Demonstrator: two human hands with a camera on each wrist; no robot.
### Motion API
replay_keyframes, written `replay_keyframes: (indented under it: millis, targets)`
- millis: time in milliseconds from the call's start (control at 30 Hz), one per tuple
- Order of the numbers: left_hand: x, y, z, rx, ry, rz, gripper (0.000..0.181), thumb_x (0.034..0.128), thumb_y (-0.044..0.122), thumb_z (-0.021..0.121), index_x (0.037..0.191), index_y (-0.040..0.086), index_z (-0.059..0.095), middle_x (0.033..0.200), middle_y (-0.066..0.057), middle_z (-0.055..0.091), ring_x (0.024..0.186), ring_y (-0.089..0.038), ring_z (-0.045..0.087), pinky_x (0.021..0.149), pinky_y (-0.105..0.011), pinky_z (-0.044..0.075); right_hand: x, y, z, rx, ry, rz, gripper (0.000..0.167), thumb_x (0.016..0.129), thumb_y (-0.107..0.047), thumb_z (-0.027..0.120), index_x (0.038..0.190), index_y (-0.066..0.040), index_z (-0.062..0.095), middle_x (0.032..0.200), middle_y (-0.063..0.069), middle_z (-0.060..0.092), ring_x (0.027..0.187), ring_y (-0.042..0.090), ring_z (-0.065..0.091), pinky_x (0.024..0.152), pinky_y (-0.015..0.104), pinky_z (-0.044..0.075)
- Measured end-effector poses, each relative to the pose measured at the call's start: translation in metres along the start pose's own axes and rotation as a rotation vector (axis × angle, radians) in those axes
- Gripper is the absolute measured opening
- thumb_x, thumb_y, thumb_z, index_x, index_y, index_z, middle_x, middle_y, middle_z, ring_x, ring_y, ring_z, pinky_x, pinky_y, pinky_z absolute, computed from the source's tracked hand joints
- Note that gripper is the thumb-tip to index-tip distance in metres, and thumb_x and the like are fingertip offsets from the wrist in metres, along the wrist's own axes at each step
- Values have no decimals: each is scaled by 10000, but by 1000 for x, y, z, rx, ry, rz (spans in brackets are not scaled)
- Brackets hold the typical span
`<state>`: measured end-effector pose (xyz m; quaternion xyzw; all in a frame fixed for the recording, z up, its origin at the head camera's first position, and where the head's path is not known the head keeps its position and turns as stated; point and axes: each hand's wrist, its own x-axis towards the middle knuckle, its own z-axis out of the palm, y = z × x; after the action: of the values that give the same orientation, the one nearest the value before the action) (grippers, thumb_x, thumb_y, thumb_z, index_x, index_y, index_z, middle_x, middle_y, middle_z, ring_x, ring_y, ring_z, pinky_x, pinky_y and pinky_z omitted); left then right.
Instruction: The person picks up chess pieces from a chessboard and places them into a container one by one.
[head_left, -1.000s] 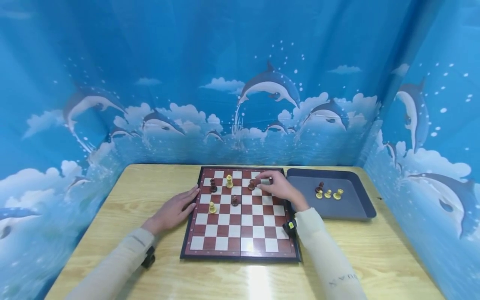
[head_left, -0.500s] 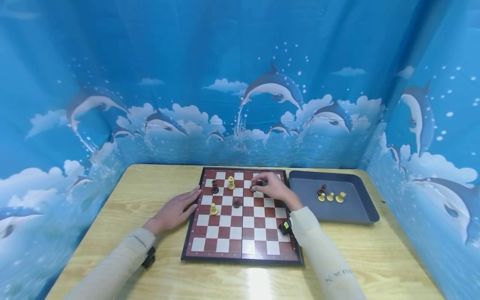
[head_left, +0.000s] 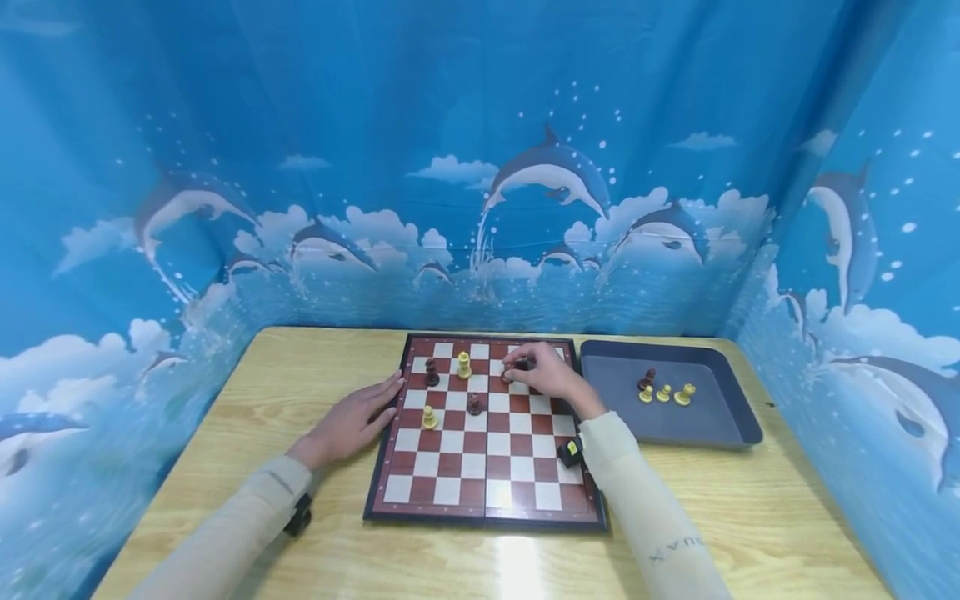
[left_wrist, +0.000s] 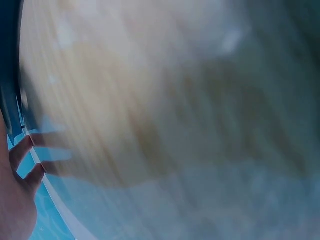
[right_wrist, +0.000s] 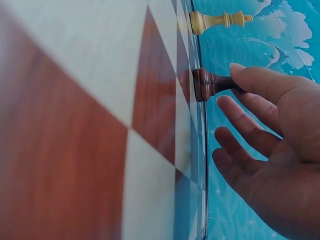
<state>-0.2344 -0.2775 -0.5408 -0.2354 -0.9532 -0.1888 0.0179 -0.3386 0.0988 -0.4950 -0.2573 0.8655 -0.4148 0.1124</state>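
Observation:
In the head view, my right hand (head_left: pixel 550 372) is over the far part of the chessboard (head_left: pixel 450 462), pinching a dark brown chess piece (right_wrist: pixel 207 85) between thumb and fingertips. The right wrist view shows its base standing at the board surface, while its top is hidden by the fingers. My left hand (head_left: pixel 352 421) rests with extended fingers against the board's left edge. Near the right hand stands a yellow king (head_left: pixel 464 365). Also upright on the board are two other dark pieces, one farther left (head_left: pixel 432 372) and one nearer the middle (head_left: pixel 474 403), plus a smaller yellow piece (head_left: pixel 429 417).
Right of the board lies a grey tray (head_left: pixel 675 429) with several yellow pieces (head_left: pixel 664 393) and a dark piece (head_left: pixel 647 379). Both stand on a light wooden table (head_left: pixel 322 542). A blue dolphin-print curtain (head_left: pixel 360 167) encloses the back and sides.
My right hand's fingers have closed on the dark brown chess piece, after being spread beside it. The left hand stays at the board's edge. The head view has shifted slightly.

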Motion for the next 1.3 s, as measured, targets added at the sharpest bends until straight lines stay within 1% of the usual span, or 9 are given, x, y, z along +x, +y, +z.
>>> replay_keyframes:
  millis: [200, 300, 400, 433, 533, 633, 833, 933, 1300]
  targets:
    - [3, 4, 0, -9, -8, -1, 580, 1100, 418, 392, 1601, 141, 295, 1683, -43, 246, 1486, -349, 367, 1212, -552, 318, 0, 1, -5, -30, 2, -7, 206, 963, -164, 725, 1151, -84, 756, 1238, 75, 706, 1169, 261, 636, 1014, 466, 534]
    - [4, 4, 1, -10, -14, -11, 580, 1100, 421, 389, 1602, 147, 292, 1684, -39, 243, 1487, -346, 366, 1210, -553, 321, 0, -5, -10, -4, 14, -31, 216, 969, -202, 721, 1151, -92, 758, 1240, 56, 698, 929, 299, 629, 808, 419, 554]
    - [4, 3, 2, -6, -19, -16, 582, 1100, 428, 381, 1603, 151, 288, 1685, -31, 236, 1488, -342, 366, 1210, -551, 323, -2, -13, -17, 32, 49, -57, 249, 967, -224, 724, 1168, -80, 755, 1253, 56, 691, 920, 323, 613, 743, 420, 531]
    - [3, 3, 2, -5, -20, -17, 583, 1101, 431, 378, 1603, 150, 287, 1685, -29, 234, 1488, -342, 366, 1210, -551, 323, -3, -15, -18, 40, 59, -62, 259, 964, -221, 728, 1174, -71, 751, 1259, 63, 688, 940, 330, 622, 759, 437, 546]
    - [3, 3, 1, -1, -21, -15, 583, 1102, 431, 373, 1603, 147, 286, 1684, -34, 233, 1490, -340, 363, 1211, -549, 321, -9, -18, -22, 49, 74, -54, 287, 962, -223, 730, 1195, -56, 740, 1272, 72, 685, 1203, 300, 607, 967, 507, 548]
    - [2, 3, 1, 0, -17, -12, 580, 1102, 421, 379, 1601, 139, 290, 1683, -46, 241, 1490, -343, 361, 1212, -549, 319, -17, -18, -24, 59, 79, -39, 301, 965, -222, 725, 1212, -50, 730, 1275, 84, 682, 1245, 306, 589, 1036, 563, 509]
    - [0, 3, 0, 2, -12, -18, 579, 1099, 408, 401, 1599, 136, 300, 1680, -47, 248, 1485, -349, 368, 1209, -553, 323, -34, -17, -30, 21, 124, -70, 244, 958, -192, 730, 1183, -99, 747, 1238, 97, 704, 1227, 319, 606, 1076, 610, 459]
    - [-1, 3, 0, 7, -16, -21, 580, 1099, 418, 394, 1601, 142, 297, 1682, -30, 238, 1485, -344, 369, 1209, -551, 325, -44, -16, -36, 0, 149, -78, 234, 954, -159, 732, 1175, -82, 750, 1222, 110, 710, 1191, 323, 624, 1007, 603, 501]
    - [-1, 2, 1, 2, 7, -11, 575, 1100, 392, 407, 1599, 126, 304, 1679, -57, 251, 1477, -361, 377, 1202, -566, 325, -73, -9, -62, -63, 218, -3, 227, 940, -161, 752, 1162, -114, 749, 1290, 137, 677, 1254, 354, 583, 1066, 613, 459]
